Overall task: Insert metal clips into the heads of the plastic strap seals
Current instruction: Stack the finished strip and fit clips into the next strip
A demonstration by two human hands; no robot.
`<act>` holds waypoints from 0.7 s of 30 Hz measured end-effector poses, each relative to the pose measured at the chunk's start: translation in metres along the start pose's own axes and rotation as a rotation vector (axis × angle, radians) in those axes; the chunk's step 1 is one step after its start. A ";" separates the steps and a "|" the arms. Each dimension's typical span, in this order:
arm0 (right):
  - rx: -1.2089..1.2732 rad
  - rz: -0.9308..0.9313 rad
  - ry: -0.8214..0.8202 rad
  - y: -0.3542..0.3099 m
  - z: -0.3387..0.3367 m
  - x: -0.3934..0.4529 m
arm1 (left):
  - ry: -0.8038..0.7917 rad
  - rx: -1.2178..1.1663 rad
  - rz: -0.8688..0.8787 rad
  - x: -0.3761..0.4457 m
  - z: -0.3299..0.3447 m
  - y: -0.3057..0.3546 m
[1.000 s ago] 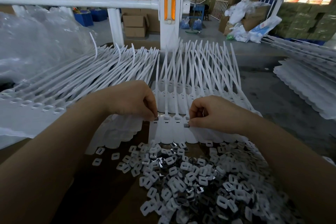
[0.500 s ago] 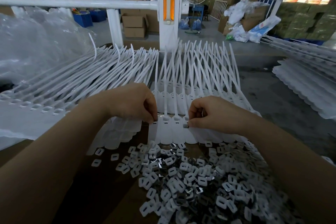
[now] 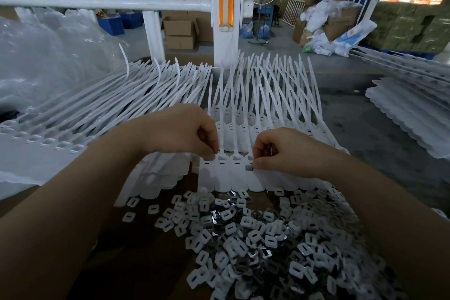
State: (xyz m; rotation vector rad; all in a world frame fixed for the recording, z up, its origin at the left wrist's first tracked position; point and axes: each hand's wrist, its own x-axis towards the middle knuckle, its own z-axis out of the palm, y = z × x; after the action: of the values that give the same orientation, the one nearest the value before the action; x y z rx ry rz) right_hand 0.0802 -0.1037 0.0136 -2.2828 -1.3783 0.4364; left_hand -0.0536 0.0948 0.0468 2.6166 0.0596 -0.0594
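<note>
Both hands work palm-down over the row of seals, flat, smooth white plastic tags with long thin straps fanning away from the person. The left hand, fingers curled, pinches at a seal head at the row's left end; the right hand pinches a small grey metal clip against a head further right. Near the row's rounded ends lies a heap of clips, shiny metal mixed with white slotted squares.
</note>
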 end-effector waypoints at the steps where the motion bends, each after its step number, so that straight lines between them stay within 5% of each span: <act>1: -0.001 0.000 0.001 0.000 0.000 0.000 | -0.045 -0.020 0.035 -0.001 0.003 0.007; 7: -0.021 -0.016 0.001 0.001 0.000 0.000 | -0.164 -0.002 0.157 0.005 0.034 0.038; 21: -0.045 -0.016 0.004 0.000 -0.001 0.000 | -0.331 0.103 0.142 0.000 0.031 0.042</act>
State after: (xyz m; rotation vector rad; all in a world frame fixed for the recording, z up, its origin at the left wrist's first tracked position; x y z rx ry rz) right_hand 0.0805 -0.1043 0.0143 -2.3056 -1.4164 0.3995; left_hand -0.0520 0.0428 0.0406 2.6679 -0.2514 -0.4543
